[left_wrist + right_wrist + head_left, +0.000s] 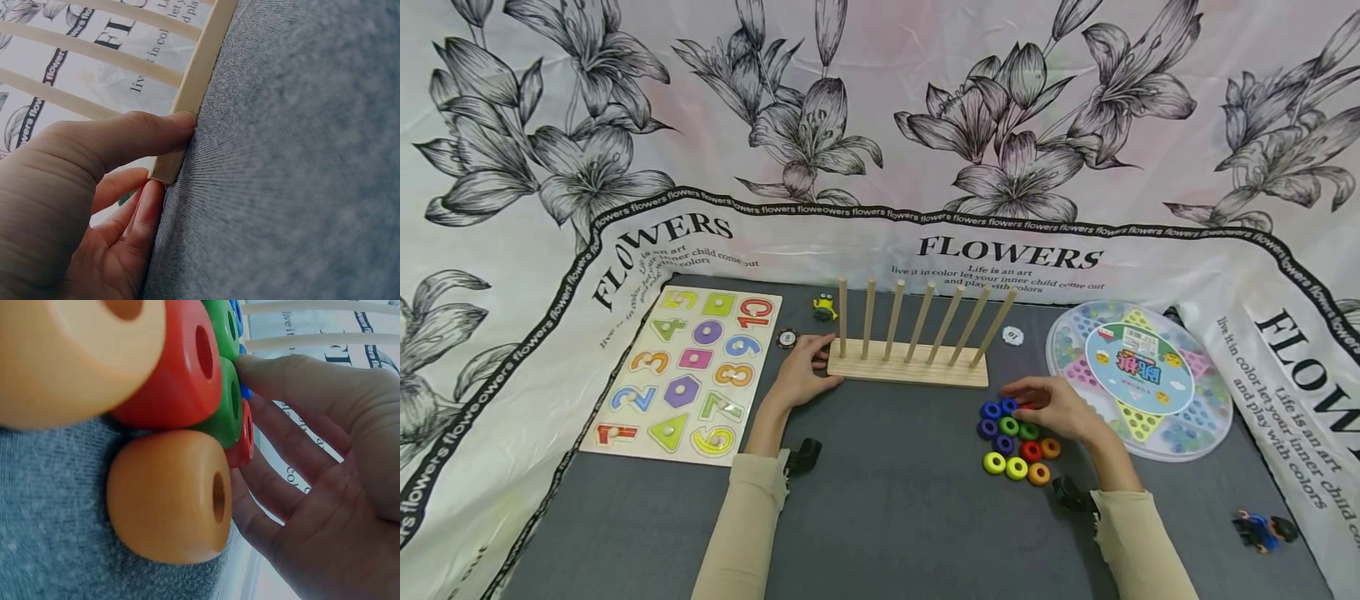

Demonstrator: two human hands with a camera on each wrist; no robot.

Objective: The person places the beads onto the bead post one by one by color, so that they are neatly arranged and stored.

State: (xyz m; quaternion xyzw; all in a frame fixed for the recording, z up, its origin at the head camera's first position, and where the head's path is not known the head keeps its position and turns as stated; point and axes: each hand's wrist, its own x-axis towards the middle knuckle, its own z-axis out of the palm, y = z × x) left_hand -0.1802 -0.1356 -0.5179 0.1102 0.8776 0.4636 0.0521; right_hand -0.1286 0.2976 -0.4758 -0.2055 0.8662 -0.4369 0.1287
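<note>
While the printed cloth (880,125) behind the table showed "FLOWERS" in large black letters, with "Life is an art" and "live it in color let your inner child come out and play with colors" below it, smaller writing on the toys was mostly too fine to read. The number puzzle board (688,372) near the left edge of the grey table (895,517) carried coloured digits and shapes. A round game board (1140,379) lay toward the right edge, with characters at its centre that could not be made out.

The left hand (801,375) held the left end of the wooden peg rack (910,367), which stood at the back middle of the table with seven pegs leaning up from its base. In the left wrist view the thumb (125,140) pressed on the front edge of the base and a finger (147,209) curled at its corner.

The right hand (1052,407) rested on the back of a cluster of rings (1015,442), just in front of the rack's right end. Its fingers were loosely bent over a red ring (245,434), touching it and perhaps pinching it, though the view was too cramped to be sure. Blue, green, purple, yellow and orange rings lay touching one another nearer the front edge.

A small frog toy (823,308) and a white disc (1012,336) sat at the back edge, and a blue figure (1262,529) lay near the front right corner.
</note>
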